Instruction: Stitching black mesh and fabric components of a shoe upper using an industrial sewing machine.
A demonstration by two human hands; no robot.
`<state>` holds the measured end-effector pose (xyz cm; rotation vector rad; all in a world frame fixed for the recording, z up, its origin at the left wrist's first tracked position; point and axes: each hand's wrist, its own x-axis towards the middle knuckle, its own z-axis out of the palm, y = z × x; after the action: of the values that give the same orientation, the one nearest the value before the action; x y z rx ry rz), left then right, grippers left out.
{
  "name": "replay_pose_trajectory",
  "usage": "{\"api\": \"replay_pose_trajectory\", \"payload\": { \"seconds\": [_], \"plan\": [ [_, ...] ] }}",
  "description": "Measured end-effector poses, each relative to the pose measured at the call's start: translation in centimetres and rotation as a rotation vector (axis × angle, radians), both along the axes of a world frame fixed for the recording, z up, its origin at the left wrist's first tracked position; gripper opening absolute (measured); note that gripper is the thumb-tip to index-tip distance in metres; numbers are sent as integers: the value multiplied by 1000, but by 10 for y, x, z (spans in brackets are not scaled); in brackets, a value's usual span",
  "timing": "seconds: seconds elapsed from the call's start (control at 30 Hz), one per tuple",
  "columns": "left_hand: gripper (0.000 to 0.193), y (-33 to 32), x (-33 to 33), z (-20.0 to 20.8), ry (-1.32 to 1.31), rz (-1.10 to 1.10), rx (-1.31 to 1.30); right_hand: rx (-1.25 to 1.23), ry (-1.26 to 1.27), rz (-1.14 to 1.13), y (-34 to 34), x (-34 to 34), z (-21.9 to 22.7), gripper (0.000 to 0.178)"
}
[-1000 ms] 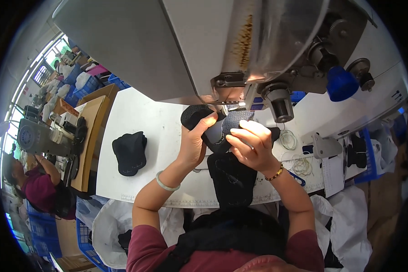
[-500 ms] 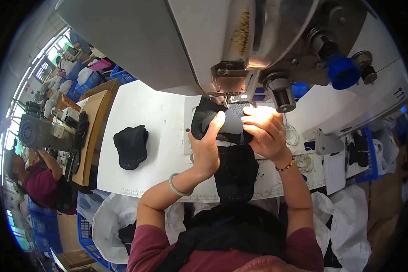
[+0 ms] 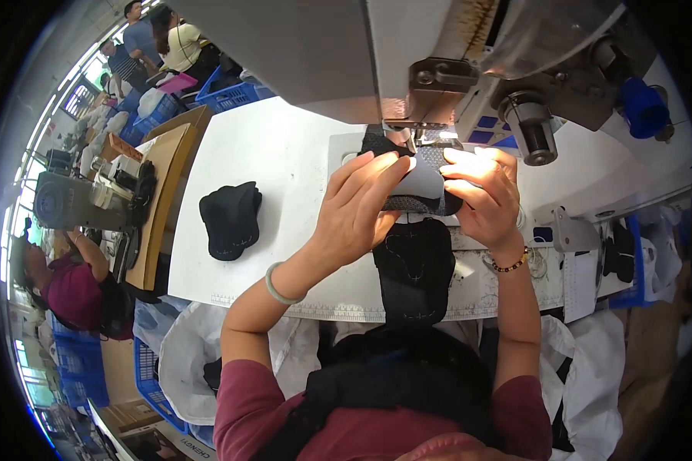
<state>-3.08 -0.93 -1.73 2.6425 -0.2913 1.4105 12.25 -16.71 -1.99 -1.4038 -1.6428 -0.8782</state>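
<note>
Under the needle area of a sewing machine (image 3: 414, 140) lies a black-and-grey fabric piece (image 3: 417, 187) with a smooth grey panel and dark mesh edges. My left hand (image 3: 355, 201) grips its left side, long fingers over the top near the presser foot and thumb underneath, mostly hidden. On the right side, my right hand (image 3: 486, 194) holds the piece's edge, fingertips on the light mesh by the foot. Just nearer to me, a stack of black shaped fabric pieces (image 3: 414, 269) with pale stitch marks overlaps the table's front edge.
More black pieces (image 3: 231, 220) sit in a pile on the left of the white table (image 3: 284, 138). White sacks (image 3: 196, 361) hang below the front edge. Loose thread lies right of my right hand. A co-worker (image 3: 77, 288) sits at another machine to the left; other people stand farther back.
My left hand has shifted from thumb-on-top to fingers stretched over the fabric piece near the needle. The piece sits turned and farther under the foot. The whole view has shifted a little.
</note>
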Motion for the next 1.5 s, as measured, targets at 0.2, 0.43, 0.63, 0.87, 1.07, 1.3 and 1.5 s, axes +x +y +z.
{"api": "replay_pose_trajectory", "payload": {
  "seconds": [0.2,0.43,0.63,0.87,1.07,1.3,1.5],
  "plan": [
    [76,-1,4,5,-25,-30,-53,19,20,15,1,1,-1,30],
    [30,-8,7,12,-49,37,231,-27,22,53,-3,2,3,24],
    [26,-9,6,21,-4,-52,228,-69,55,59,-6,4,3,24],
    [27,2,12,28,-7,-81,239,-40,67,9,-4,-1,3,26],
    [26,13,15,27,0,-116,233,-33,16,-71,-2,-15,13,18],
    [25,31,26,18,-26,-211,40,-52,-113,-238,5,-34,15,19],
    [24,40,37,5,-102,-316,-142,-6,-81,-320,14,-38,7,18]
  ]
}}
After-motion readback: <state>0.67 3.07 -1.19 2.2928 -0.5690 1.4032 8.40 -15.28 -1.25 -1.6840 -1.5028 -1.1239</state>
